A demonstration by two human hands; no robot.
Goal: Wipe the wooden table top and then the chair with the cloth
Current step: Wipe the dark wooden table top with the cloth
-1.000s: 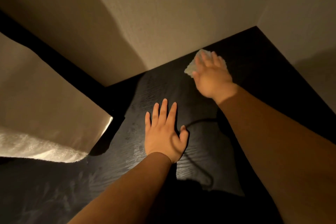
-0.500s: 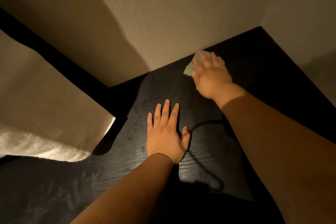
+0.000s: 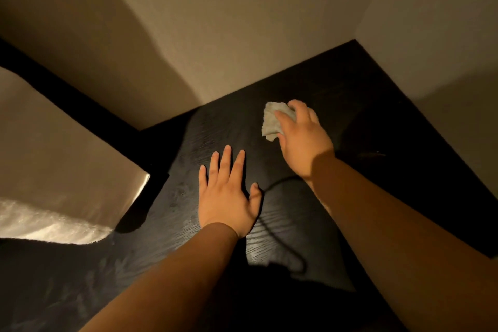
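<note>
**Cloth pulls back from the wall**

The right hand (image 3: 303,140) has drawn the cloth (image 3: 270,124) off the wall (image 3: 242,35) edge and toward the middle of the table (image 3: 382,121). Its fingers now curl over the bunched cloth and grip it against the dark wood. The left hand (image 3: 225,197) stays flat on the top, fingers straight, bracing. The far strip looks covered, so the wiping is probably moving nearer. No chair is in view, so that part is likely still to come.
</note>
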